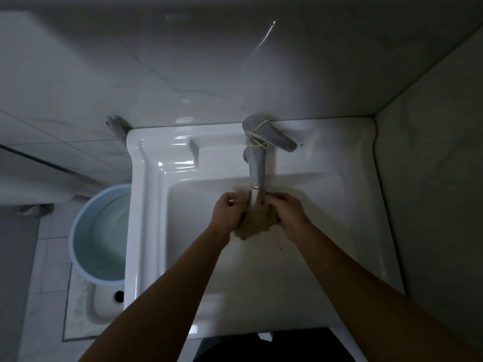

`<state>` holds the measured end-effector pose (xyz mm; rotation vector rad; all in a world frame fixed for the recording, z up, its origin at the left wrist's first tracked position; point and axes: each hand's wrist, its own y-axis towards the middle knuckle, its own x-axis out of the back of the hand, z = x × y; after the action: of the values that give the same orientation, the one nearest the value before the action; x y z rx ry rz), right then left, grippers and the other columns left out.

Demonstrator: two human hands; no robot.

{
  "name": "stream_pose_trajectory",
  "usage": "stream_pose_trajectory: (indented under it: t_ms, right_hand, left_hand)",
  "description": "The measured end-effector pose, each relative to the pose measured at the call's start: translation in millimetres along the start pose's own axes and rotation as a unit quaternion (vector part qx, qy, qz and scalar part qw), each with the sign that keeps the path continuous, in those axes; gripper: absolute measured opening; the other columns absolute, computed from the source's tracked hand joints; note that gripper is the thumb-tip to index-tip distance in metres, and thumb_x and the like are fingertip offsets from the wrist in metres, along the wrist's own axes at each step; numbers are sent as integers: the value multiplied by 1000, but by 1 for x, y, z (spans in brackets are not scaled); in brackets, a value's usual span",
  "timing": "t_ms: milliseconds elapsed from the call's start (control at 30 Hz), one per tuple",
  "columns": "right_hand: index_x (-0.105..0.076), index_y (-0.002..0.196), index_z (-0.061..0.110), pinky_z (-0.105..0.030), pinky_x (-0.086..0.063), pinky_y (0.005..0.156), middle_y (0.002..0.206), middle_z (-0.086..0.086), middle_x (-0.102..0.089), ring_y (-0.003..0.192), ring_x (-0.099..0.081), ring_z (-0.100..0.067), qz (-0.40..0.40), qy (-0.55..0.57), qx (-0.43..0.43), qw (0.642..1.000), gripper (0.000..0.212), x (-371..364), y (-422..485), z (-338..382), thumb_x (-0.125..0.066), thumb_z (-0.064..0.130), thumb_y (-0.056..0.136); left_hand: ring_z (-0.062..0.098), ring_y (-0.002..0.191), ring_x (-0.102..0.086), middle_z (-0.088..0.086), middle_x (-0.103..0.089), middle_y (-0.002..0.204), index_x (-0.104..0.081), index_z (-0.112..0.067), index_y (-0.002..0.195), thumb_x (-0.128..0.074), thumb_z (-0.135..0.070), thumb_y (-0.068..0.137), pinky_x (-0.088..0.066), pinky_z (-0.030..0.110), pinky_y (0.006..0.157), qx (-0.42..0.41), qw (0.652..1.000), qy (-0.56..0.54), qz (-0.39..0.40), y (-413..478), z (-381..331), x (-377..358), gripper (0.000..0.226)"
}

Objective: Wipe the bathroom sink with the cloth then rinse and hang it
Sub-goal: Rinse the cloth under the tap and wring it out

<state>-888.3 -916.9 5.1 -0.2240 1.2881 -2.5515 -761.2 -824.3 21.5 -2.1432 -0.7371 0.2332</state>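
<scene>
The cloth (254,222), a brownish, nubbly wad, is bunched over the middle of the basin, much of it hidden behind the hands and dim enough that its folds are hard to make out. The left hand (227,211) and right hand (287,212) each curl their fingers round one side of it, gripping it under the water (254,198) that runs from the chrome tap (254,165), which has a yellow rubber band (257,138) wound round it. Around them lies the glossy white rectangular sink (339,205), its rim partly covering a round pale-blue bucket (86,231) on the floor to its left.
</scene>
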Motion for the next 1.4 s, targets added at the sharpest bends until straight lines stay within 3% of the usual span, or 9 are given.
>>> stream_pose_trajectory:
  t_ms: [133,300,500,633,733,933,1167,1267,1400]
  right_hand:
    - [-70,114,3,-32,-55,70,100,-13,-72,85,-67,-24,43,34,30,998,26,0,-7,9,-70,6,88]
    - [-73,112,10,-31,-56,69,97,-9,-77,84,-73,-22,126,1,38,991,24,-9,-16,17,-61,4,91]
    - [-72,101,17,-42,-62,74,93,-3,-76,85,-74,-24,56,-230,125,964,30,-12,-14,12,-76,29,73]
    - [-71,93,14,-33,-54,56,83,-4,-74,70,-71,-22,40,-274,137,951,25,-19,-21,6,-75,32,77]
    - [-71,90,8,-29,-48,65,85,-8,-74,71,-65,-17,41,-282,165,944,18,-20,-24,4,-73,25,86]
    - [-69,89,19,-41,-57,81,98,-10,-72,90,-69,-24,70,-192,147,968,8,-2,-26,17,-64,26,89]
    - [-62,98,10,-30,-46,62,54,4,-63,46,-59,-6,53,41,32,997,12,24,-26,44,-51,8,100]
    - [-67,93,12,-30,-52,67,76,-1,-66,74,-62,-15,96,-138,70,983,3,24,-24,43,-66,14,92]
    - [-57,72,5,-32,-47,66,65,-2,-49,67,-52,-16,87,-439,179,876,26,15,-19,39,-70,23,86]
  left_hand:
    - [25,102,-65,6,-65,116,-56,-20,123,-73,-23,89,-56,33,72,-7,1000,9,9,-2,3,-1,38]
    - [45,88,-71,23,-74,99,-69,-7,108,-64,-32,91,-62,55,77,-45,995,-47,82,-16,0,-11,30]
    - [24,73,-68,15,-73,82,-72,-1,94,-54,-33,101,-56,35,68,-73,997,-12,8,-17,5,-6,37]
    - [36,92,-68,20,-73,101,-72,-4,102,-43,-37,100,-55,53,92,-35,999,-8,17,-17,4,-4,45]
    - [42,101,-68,25,-71,110,-70,0,108,-41,-37,99,-53,57,98,-16,999,-22,26,-18,4,0,48]
    - [30,91,-66,19,-73,97,-73,-2,92,-55,-38,94,-58,48,89,-24,996,-88,-14,-18,1,10,40]
    - [26,87,-61,23,-70,97,-67,6,102,-52,-23,98,-53,35,73,-48,994,-53,-83,-10,2,39,33]
    - [26,86,-58,16,-64,95,-63,5,110,-49,-24,101,-51,31,63,-50,997,-18,-64,-15,-1,43,34]
    - [24,92,-65,13,-67,105,-59,-7,114,-69,-34,91,-57,38,77,-68,993,93,-12,-17,-3,39,37]
